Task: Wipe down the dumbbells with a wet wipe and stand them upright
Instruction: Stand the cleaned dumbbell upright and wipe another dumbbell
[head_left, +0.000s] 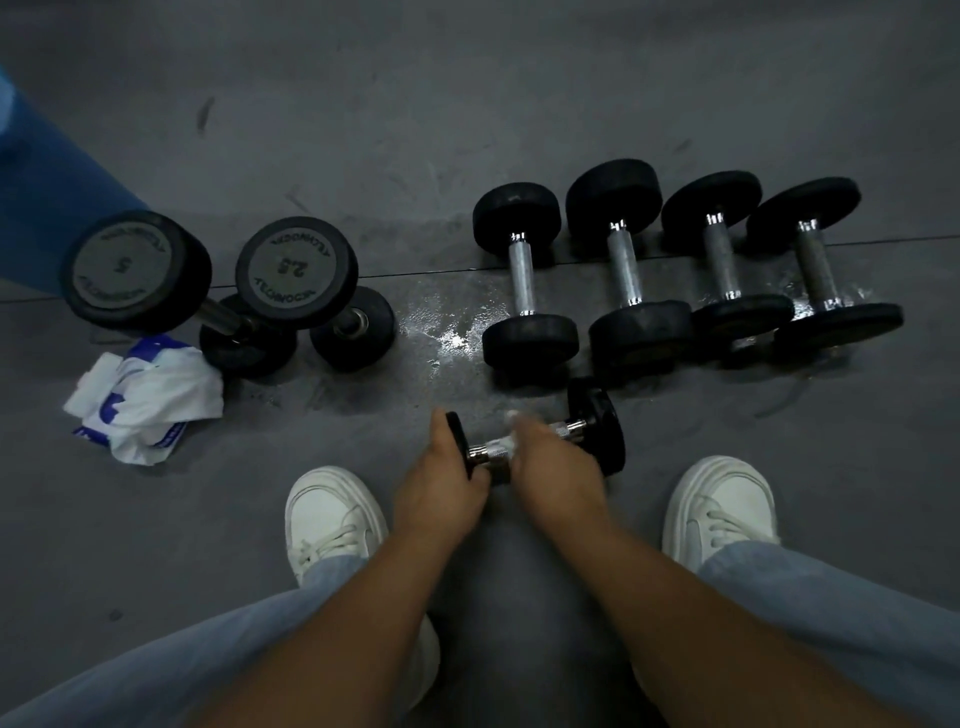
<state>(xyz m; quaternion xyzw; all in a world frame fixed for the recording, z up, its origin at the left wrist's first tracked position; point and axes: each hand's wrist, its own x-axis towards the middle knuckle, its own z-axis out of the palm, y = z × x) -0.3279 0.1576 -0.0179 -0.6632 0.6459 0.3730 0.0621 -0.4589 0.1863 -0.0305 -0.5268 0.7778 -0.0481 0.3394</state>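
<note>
**Q:** Grey rubber floor (467, 130), operator crouched. What is the state of each grip?

**A:** The left grip (441, 467) is clamped on the left head of the small dumbbell (595, 428). This lies horizontal, low between the shoes (332, 514). The right grip (550, 462) is closed round the handle, with the wet wipe (503, 446) under it. Step in hand: handle wiping.

**Q:** What does the next move call for?

**A:** Probably wiping both heads, then tipping the unit onto one head near the two upright dumbbells (296, 265). The row of four (623, 270) lies flat, not yet stood.

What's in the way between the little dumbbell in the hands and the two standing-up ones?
Nothing visible: only bare floor between the held dumbbell and the upright pair. The wipes packet lies aside.
</note>
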